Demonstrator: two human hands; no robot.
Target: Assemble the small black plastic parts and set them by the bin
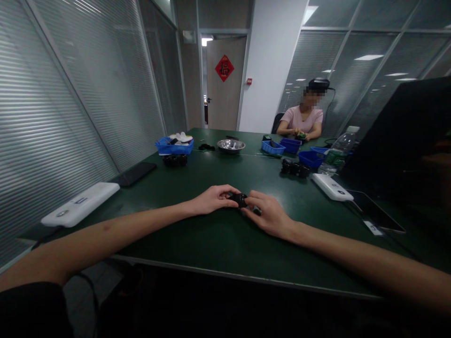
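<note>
Just above the middle of the green table, a small black part with a rounded, shiny end is held between both hands. Its exact kind is too small and dark to make out. My left hand grips its left end between thumb and fingers. From the right, my right hand pinches the other end, its fingertips covering part of it. Beneath the right fingers shows a dark spot on the table that I cannot identify.
Behind the hands stand a metal bowl, a filled blue basket and blue bins. Black parts lie in groups. At right are a water bottle, a white power bank and a phone. A person sits across.
</note>
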